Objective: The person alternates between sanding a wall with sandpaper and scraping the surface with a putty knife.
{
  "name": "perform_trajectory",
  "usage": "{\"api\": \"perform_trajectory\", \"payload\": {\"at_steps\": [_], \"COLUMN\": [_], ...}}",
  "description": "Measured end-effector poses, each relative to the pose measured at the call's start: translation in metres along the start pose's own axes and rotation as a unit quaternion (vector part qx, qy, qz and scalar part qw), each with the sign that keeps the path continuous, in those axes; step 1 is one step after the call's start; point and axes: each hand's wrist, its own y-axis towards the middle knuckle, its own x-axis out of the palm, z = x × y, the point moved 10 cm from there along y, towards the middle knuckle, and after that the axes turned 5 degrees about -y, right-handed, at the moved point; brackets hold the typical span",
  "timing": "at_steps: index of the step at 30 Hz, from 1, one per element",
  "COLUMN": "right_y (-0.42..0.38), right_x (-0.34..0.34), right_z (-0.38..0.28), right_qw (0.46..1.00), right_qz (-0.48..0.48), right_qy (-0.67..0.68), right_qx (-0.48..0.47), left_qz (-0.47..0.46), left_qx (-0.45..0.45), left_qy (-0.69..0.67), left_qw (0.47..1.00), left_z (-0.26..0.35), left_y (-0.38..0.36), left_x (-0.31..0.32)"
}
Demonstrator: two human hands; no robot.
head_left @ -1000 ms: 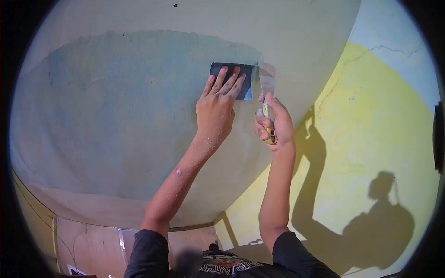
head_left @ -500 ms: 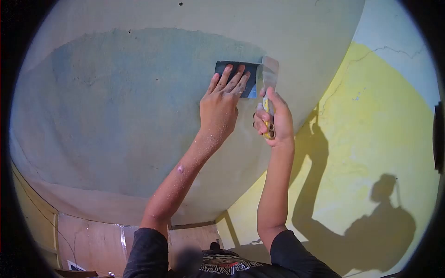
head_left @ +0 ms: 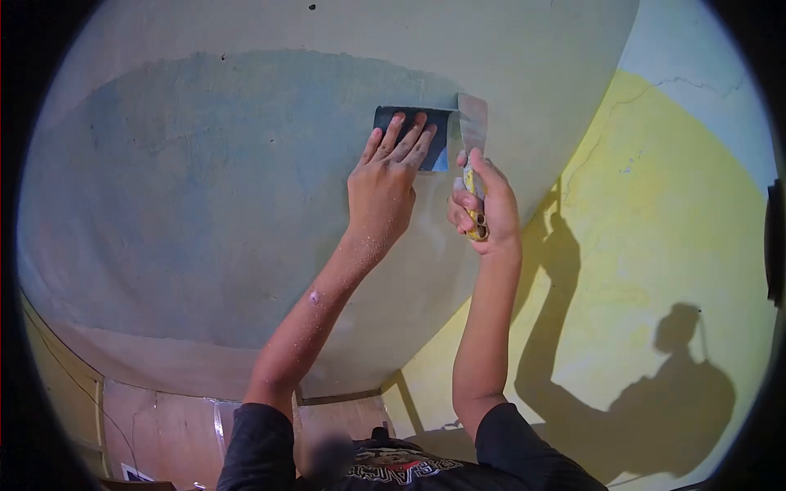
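Note:
My left hand (head_left: 383, 188) is raised to the surface overhead, its fingers spread over a dark, thin rectangular plate (head_left: 440, 146) with a lip along its top edge. The thumb is hidden behind the hand. In my right hand (head_left: 494, 204) is a putty knife (head_left: 472, 123) with a yellow handle, fingers wrapped round it and blade pointing up. The blade stands right at the plate's right end, overlapping its lip in this view. Pale dust specks cover my left hand and forearm.
A large grey-green patch (head_left: 205, 188) covers much of the pale overhead surface. To the right is a yellow wall (head_left: 630, 245) with a crack and a cast shadow (head_left: 671, 401). Below stand wooden panels (head_left: 176, 425), with a thin cable (head_left: 86, 393) at the left.
My right hand and the putty knife have risen slightly along the plate's right end. The left hand stays on the plate, and the whole view has shifted a little.

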Motion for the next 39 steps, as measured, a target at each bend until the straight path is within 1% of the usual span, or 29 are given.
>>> {"api": "perform_trajectory", "payload": {"at_steps": [3,5,10,13,16,19,23,28,33,36,39], "right_y": [0.004,0.007,0.008,0.008,0.006,0.005,0.007,0.008,0.006,0.014,0.009], "right_x": [0.001,0.004,0.000,0.003,0.000,0.003,0.014,0.016,0.025,0.026,0.024], "right_z": [-0.007,-0.011,-0.009,-0.015,-0.011,-0.009,-0.016,-0.006,-0.010,-0.005,-0.005], "right_qw": [0.999,0.999,0.998,0.998,0.998,0.998,0.998,0.998,0.999,0.999,1.000], "right_qz": [-0.003,0.000,-0.016,-0.004,-0.016,-0.014,-0.008,-0.014,0.005,-0.024,-0.012], "right_qy": [-0.040,-0.052,-0.053,-0.067,-0.064,-0.061,-0.054,-0.054,-0.047,-0.022,-0.020], "right_qx": [0.010,0.000,0.009,0.000,0.015,0.013,0.005,0.009,0.005,0.006,0.007], "left_qz": [0.007,0.011,0.016,0.019,0.002,0.018,0.009,0.019,0.011,0.012,0.016], "left_qx": [-0.009,-0.012,-0.013,0.000,-0.006,-0.012,-0.022,-0.014,-0.016,-0.015,-0.005], "left_qy": [-0.016,-0.027,-0.022,-0.008,0.000,-0.026,-0.022,-0.022,-0.031,-0.033,-0.034], "left_qw": [1.000,0.999,1.000,1.000,1.000,0.999,0.999,0.999,0.999,0.999,0.999], "left_z": [-0.007,-0.007,-0.010,-0.009,-0.008,-0.009,-0.009,-0.012,-0.009,-0.012,-0.012], "left_y": [0.006,0.006,0.004,0.003,0.004,0.005,0.004,0.002,0.001,0.001,0.001], "left_x": [-0.005,-0.004,-0.006,0.000,-0.003,-0.002,-0.005,-0.005,-0.007,-0.008,-0.007]}}
